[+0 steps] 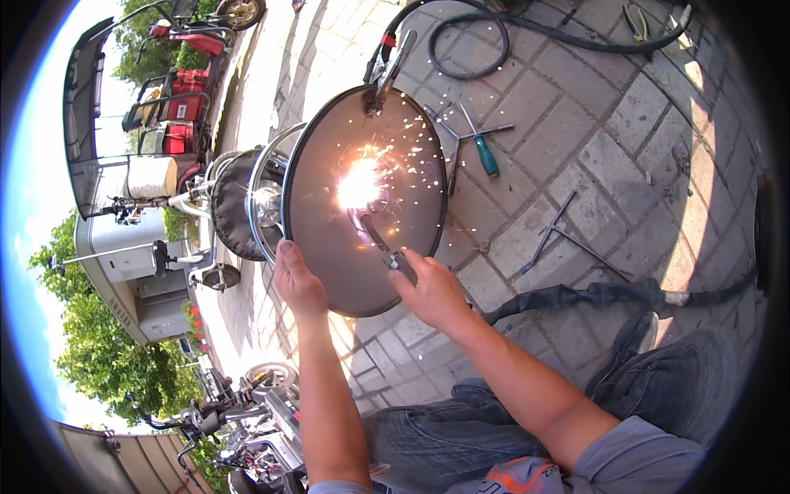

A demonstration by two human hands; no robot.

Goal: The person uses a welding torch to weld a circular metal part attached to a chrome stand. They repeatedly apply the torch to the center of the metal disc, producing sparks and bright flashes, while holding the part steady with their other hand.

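A round, dark metal disc (317, 239) is tilted up in front of me, with a shiny metal ring (262, 177) behind its left side. My left hand (299, 280) grips the disc's lower left rim, thumb on top and the other fingers mostly hidden. In my right hand (434, 290) is a welding torch (376, 234), its curved neck pointing at the disc's middle. There a bright white glare burns and sparks fly off to the right; the torch tip and the spot under it are washed out. A clamp (395, 66) bites the disc's top edge.
A black cable (568, 34) loops over the paving at the top, near pliers (635, 23). Right of the disc lie a teal-handled screwdriver (485, 155) and a T-handled wrench (553, 228). The sleeved torch cable (576, 295) crosses beside my legs. Parked motorcycles (263, 412) stand lower left.
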